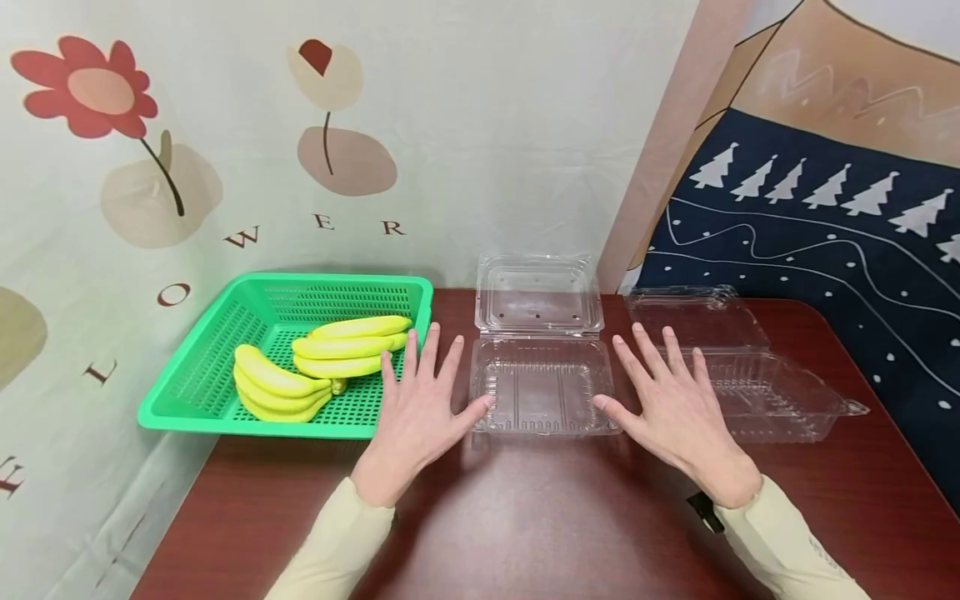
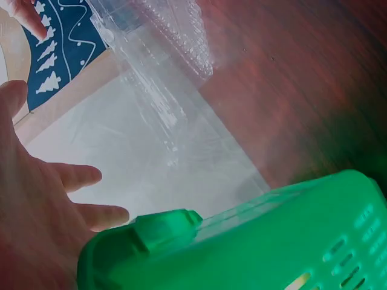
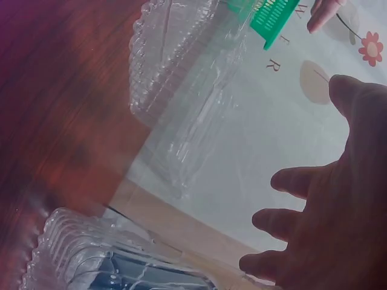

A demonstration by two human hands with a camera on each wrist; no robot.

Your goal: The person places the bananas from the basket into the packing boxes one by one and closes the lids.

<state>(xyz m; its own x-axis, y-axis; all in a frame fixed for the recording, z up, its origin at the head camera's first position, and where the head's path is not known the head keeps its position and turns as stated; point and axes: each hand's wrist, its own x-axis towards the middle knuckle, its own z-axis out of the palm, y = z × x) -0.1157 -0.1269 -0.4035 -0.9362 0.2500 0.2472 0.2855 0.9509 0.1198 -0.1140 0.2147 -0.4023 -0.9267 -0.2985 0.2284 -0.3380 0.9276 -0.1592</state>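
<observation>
Both hands hover flat with fingers spread, holding nothing. The left hand [image 1: 415, 408] and right hand [image 1: 675, 417] flank an open clear box [image 1: 540, 383] near the counter's [image 1: 525, 525] back edge.

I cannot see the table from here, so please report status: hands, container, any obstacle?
Left hand and right hand open, flanking the open clear container, thumbs at its edges. Container empty. Bananas in green basket. Nothing in the way.

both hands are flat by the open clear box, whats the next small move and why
Probably the left hand should reach left into the green basket and grip one bunch of bananas. The open clamshell box between the hands lies empty with its lid tipped back, both hands are spread and hold nothing, and the left hand is already beside the basket, with the fruit just past its fingertips.
</observation>
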